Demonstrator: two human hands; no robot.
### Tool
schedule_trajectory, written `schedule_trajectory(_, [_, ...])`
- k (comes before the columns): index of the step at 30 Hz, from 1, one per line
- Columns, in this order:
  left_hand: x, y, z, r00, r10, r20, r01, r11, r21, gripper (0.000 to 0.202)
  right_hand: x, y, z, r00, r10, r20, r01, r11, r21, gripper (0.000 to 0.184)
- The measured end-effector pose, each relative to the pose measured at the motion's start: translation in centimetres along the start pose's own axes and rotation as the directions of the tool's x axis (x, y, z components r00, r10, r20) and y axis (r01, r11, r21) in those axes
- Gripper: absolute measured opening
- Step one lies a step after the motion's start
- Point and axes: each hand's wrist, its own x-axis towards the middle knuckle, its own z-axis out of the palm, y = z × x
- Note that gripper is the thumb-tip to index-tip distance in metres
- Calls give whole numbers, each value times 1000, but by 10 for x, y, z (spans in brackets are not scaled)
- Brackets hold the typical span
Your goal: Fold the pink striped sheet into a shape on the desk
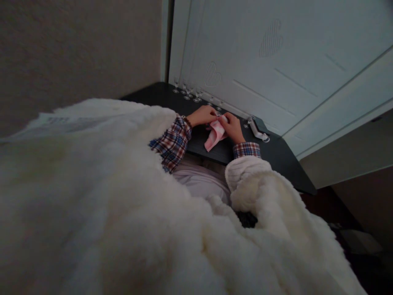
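Note:
A pink cloth (215,136) hangs down from between my two hands, over the dark table. My right hand (233,128) is closed on the cloth, thumb and fingers pinching its upper part. My left hand (203,116) is closed too, its fingertips meeting the top of the cloth. A small clear glass seems to be at those fingertips, mostly hidden by fingers and cloth. Just behind the hands stands a small stemmed glass (219,105). Several more such glasses (188,94) are lined up to the left along the table's back edge.
The black table (202,144) backs onto a white panelled door (233,53) with heart reliefs. To the right of my hands lie a whitish strip-like object (257,130) and a dark box-shaped thing (261,124). My fluffy white sleeves (123,196) fill the foreground.

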Motion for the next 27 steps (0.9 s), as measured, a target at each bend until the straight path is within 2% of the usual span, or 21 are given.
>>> schedule_trajectory(6, [-2,3,-1,1000,12,9,-12,999,44,30,0,0,0,1000,2,11,-2,1000,-6,30])
schedule_trajectory(16, [2,-5,1,999,39,-2,-39,999,0,31,-2,-2,-1,1000,9,25,-10,1000,18,29])
schedule_trajectory(27, [2,-6,2,999,52,-3,-52,998,22,32,-2,1,0,1000,0,17,0,1000,3,30])
